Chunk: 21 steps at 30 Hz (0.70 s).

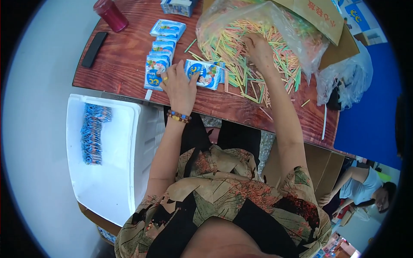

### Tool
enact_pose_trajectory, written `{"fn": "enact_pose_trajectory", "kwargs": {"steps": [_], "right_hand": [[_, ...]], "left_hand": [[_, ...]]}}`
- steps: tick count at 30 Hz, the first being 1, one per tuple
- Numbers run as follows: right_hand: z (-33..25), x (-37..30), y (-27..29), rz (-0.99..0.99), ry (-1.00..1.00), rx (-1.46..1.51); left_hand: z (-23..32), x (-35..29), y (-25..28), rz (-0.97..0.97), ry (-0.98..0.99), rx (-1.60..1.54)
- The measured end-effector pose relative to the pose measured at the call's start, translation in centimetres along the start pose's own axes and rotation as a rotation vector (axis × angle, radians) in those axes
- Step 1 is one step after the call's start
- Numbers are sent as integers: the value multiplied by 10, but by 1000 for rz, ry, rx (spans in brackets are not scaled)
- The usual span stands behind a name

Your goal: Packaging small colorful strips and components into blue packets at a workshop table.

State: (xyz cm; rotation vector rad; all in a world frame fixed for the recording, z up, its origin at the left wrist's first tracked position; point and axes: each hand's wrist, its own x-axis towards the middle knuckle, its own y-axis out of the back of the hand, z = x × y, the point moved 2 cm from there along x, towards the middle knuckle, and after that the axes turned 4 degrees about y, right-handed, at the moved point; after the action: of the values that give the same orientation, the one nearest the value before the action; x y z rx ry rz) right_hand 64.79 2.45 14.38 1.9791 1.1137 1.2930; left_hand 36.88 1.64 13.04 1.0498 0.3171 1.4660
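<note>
My left hand (180,88) rests on the wooden table, its fingers apart. The thumb touches the left edge of a blue-and-white printed packet (205,75), and the fingertips lie beside a row of overlapping similar packets (160,58). My right hand (259,50) reaches into a large heap of thin pastel sticks (241,75) in pink, green and yellow. Its fingers are bent together at the sticks; what lies between the fingertips is too small to make out. The heap spills from a clear plastic bag (262,15) onto the table.
A white foam box (116,180) with stacked packets (92,133) stands left of the table (124,64). A black bar (94,49), a red jar (112,16) and a small blue box (178,6) lie farther back. An open carton (340,47) stands right; another person (363,185) sits at lower right.
</note>
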Motion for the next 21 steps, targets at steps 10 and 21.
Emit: {"fn": "enact_pose_trajectory", "kwargs": {"steps": [10, 21], "right_hand": [[-85, -21, -12, -633, -84, 157], [-85, -21, -22, -159, 343, 177]], "left_hand": [[-8, 8, -19, -34, 112, -178], [-2, 8, -7, -10, 165, -211]]}}
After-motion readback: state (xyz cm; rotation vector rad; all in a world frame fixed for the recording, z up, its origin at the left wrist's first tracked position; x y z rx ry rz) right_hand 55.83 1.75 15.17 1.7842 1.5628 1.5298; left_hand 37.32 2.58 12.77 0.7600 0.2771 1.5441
